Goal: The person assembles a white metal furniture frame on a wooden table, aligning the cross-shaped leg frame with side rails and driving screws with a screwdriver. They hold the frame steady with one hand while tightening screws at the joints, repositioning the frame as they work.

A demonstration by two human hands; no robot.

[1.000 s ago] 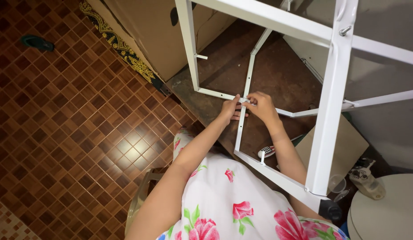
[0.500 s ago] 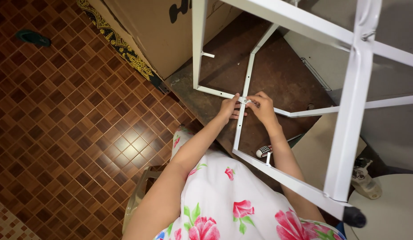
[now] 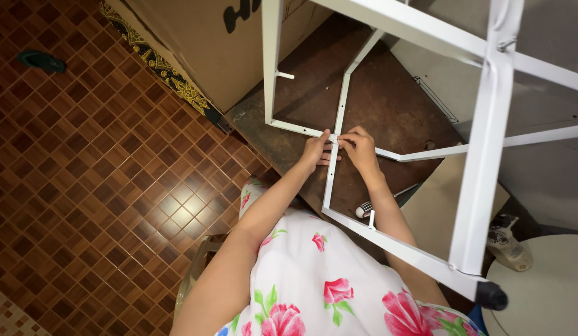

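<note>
Both hands meet at the crossing of two thin braces in the white metal frame (image 3: pixel 488 155), which lies tipped over a dark brown board (image 3: pixel 388 106) on the floor. Left hand (image 3: pixel 315 152): fingers curled shut, pinching the joint from the left side of that crossing. Right hand (image 3: pixel 358 149): fingers closed likewise on the joint from the right, thumb and forefinger pressed together; whatever small part they hold is too small to tell. Since half a second ago neither hand has shifted off the joint; only the near frame upright has slid across the view, so the head moved, not the work. Judgement: the fastening at this crossing is in hand and unfinished. A screwdriver (image 3: pixel 365 208) with a striped grip lies just below the crossing, untouched. Cardboard box (image 3: pixel 202 43) stands up-left of it; tiled floor (image 3: pixel 83 168) to the left.
</note>
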